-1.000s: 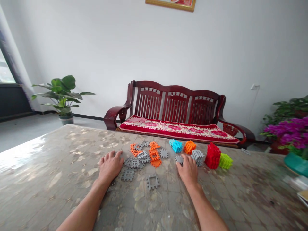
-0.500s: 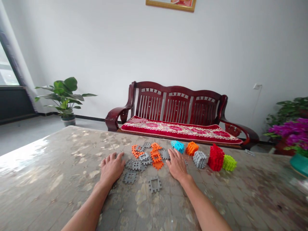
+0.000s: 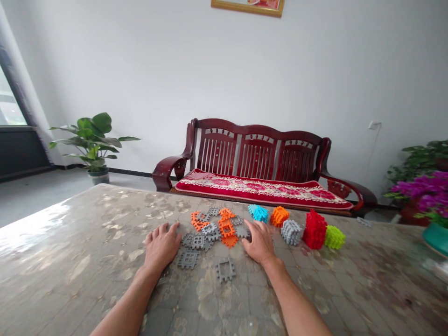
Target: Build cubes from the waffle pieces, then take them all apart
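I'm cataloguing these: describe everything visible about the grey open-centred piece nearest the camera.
The grey square frame has a large open centre and stubby teeth around its edges. It looks like plastic. It lies flat, slightly turned, on the patterned table, apart from the grey and orange pieces beyond it; only the table seems to touch it.

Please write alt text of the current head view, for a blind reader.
A person's left hand and right hand flank loose gray and orange toy pieces on a patterned table, the right hand beside a flat gray piece. Stacks in blue, orange, gray, red and green stand farther right; behind is a wooden bench.
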The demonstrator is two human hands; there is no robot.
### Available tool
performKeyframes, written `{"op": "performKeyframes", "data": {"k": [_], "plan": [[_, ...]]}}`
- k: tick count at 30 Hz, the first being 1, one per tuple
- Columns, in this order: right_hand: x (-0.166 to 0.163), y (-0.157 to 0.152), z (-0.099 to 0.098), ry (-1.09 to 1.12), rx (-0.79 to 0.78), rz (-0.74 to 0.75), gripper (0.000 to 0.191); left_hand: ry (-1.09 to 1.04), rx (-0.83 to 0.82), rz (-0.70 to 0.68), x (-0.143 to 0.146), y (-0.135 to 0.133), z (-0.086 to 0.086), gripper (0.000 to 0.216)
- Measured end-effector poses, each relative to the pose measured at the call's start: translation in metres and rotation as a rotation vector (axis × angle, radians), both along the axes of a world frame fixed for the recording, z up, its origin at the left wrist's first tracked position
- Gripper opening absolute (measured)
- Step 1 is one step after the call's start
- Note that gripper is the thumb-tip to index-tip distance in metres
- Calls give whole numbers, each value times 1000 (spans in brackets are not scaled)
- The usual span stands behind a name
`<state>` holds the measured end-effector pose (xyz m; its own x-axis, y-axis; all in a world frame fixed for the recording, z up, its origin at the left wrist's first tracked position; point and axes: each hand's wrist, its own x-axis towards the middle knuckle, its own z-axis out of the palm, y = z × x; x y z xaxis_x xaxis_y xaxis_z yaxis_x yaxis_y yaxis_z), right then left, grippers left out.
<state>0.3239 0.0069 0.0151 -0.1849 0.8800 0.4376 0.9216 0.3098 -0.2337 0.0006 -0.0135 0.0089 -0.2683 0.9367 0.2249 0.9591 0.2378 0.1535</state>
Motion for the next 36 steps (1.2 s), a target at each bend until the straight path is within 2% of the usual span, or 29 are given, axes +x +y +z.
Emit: {"op": "performKeyframes", "data": {"k": [7, 11, 15, 17, 20, 23, 27, 32, 36], "plan": [[2, -7, 1, 8, -45, 56, 54, 5, 8, 6, 1, -1, 1, 49], [3, -4, -3, 50, -16, 56, 47, 6, 5, 2, 1, -1, 1, 49], [4, -4, -6, 112, 56, 37, 49, 3, 3, 5, 2, -2, 2, 49], [7, -5, -5, 140, 101, -18, 50, 4, 3, 4, 2, -2, 2, 49], [17, -9, -3, 178, 147, -183, 51, 1, 0, 2, 2, -2, 2, 49], [33, -14, -1, 190, 127, -327, 54, -4, -6, 3, 2, -2, 3, 50], [44, -17, -5, 129, 105, -381, 56, -7, -1, 1, 2, -2, 4, 49], [40, -13, -9, 68, 104, -455, 60, -3, -14, 4, 3, -2, 4, 50], [39, -13, -8, 34, 33, -453, 60, -4, -18, 4, 3, -3, 5, 50]]}}
